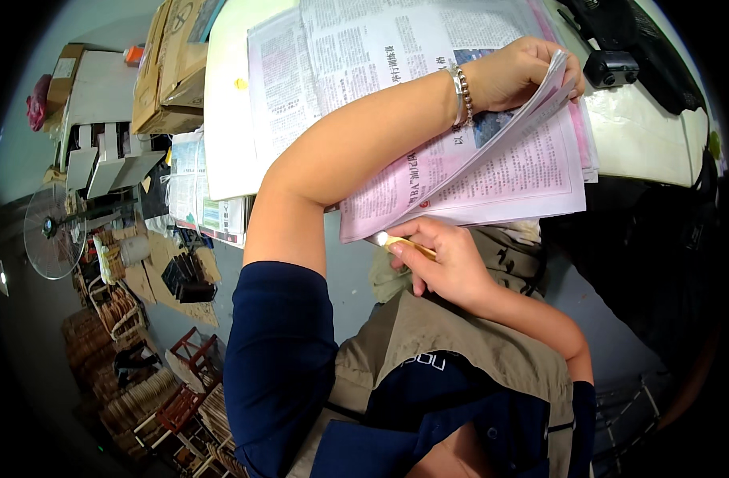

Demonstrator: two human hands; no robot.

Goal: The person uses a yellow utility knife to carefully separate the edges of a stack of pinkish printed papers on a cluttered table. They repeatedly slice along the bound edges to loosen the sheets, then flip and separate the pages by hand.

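My left arm reaches across a stack of newspapers (348, 56) on the table. At their far right, my left hand (524, 76) is closed on the edge of a pink newspaper sheet (500, 179), which is lifted and folded toward me. Silvery bracelets circle that wrist. Close to my body, just below the sheet's near edge, my right hand (448, 263) is closed around a slim yellow-handled tool (400, 244) with a whitish, bright end. Its exact kind is unclear, and my fingers hide part of it. The whitish end is beside the paper's near corner; whether they touch I cannot tell.
The pale tabletop (225, 119) extends to both sides of the papers. A small black device (611, 69) is at the far right. Cardboard boxes (169, 72), a tied paper bundle (188, 179) and a fan (50, 227) are on the left. Dark cloth hangs at the right.
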